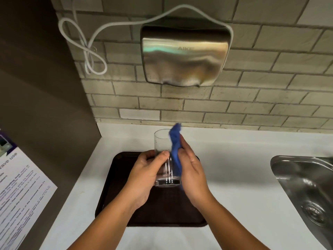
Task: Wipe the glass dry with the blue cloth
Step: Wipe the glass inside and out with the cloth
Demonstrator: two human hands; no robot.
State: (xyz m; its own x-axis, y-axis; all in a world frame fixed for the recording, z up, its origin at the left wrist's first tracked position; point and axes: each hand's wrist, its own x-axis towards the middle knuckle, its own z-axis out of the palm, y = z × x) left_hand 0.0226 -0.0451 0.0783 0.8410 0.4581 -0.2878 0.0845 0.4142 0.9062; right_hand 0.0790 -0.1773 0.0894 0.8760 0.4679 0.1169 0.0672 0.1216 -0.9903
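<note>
A clear drinking glass (pixel 161 141) is held upright above a dark brown tray (pixel 115 179). My left hand (pixel 146 175) grips the glass around its lower half, thumb across the front. A blue cloth (pixel 175 147) runs down the glass's right side, from above the rim to below the base. My right hand (pixel 192 170) presses the cloth flat against the glass with its palm and fingers.
The tray lies on a white counter (pixel 234 159). A steel sink (pixel 306 184) is set in at the right. A metal hand dryer (pixel 185 55) hangs on the tiled wall above, with a looped white cable (pixel 86 51). A printed notice (pixel 19 192) is fixed to the dark panel on the left.
</note>
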